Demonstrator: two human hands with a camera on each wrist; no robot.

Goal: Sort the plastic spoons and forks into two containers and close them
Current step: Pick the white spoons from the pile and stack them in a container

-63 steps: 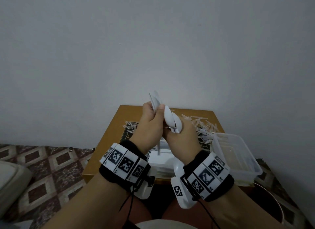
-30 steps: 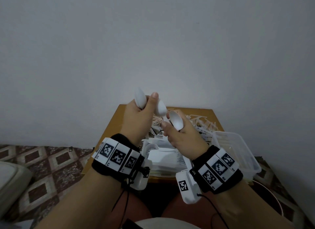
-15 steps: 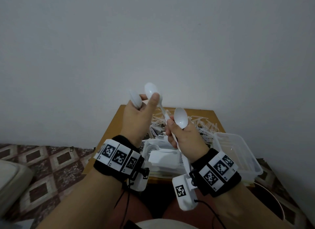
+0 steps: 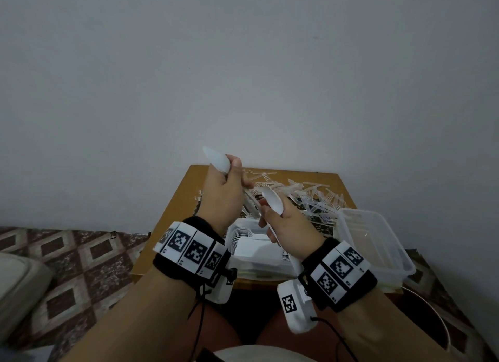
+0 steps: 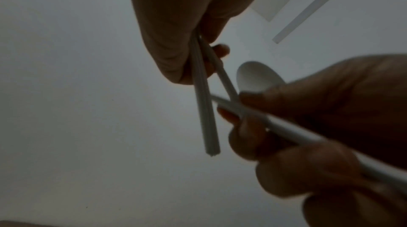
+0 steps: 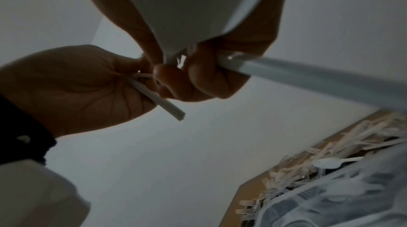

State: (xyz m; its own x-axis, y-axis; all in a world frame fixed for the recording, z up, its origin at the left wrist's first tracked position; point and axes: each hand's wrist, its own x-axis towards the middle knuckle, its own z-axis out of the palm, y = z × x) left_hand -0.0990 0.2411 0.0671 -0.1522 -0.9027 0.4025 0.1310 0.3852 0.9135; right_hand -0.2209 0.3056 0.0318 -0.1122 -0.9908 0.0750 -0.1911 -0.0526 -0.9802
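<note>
My left hand (image 4: 234, 174) is raised over the wooden table (image 4: 181, 202) and grips a bundle of white plastic spoons (image 4: 216, 159), bowls up, handles (image 5: 204, 109) pointing down. My right hand (image 4: 270, 219) holds a single white spoon (image 4: 272, 201), also bowl up, right beside the left hand. In the left wrist view its handle (image 5: 286, 131) crosses the bundle's handles. A loose pile of clear plastic forks (image 4: 305, 195) covers the far part of the table. Below the hands stands a container with spoons (image 4: 259, 251); an empty clear container (image 4: 375, 243) stands to its right.
A plain grey wall (image 4: 243, 78) rises directly behind the table. Patterned brown floor (image 4: 81, 253) lies to the left, with a pale cushion (image 4: 19, 286) at the frame edge. The empty container overhangs the table's right side. My knees are under the near edge.
The hands have come together: the right hand's spoon now sits against the left hand's handles. The two spread bowls in the left hand have closed up, so only one shows.
</note>
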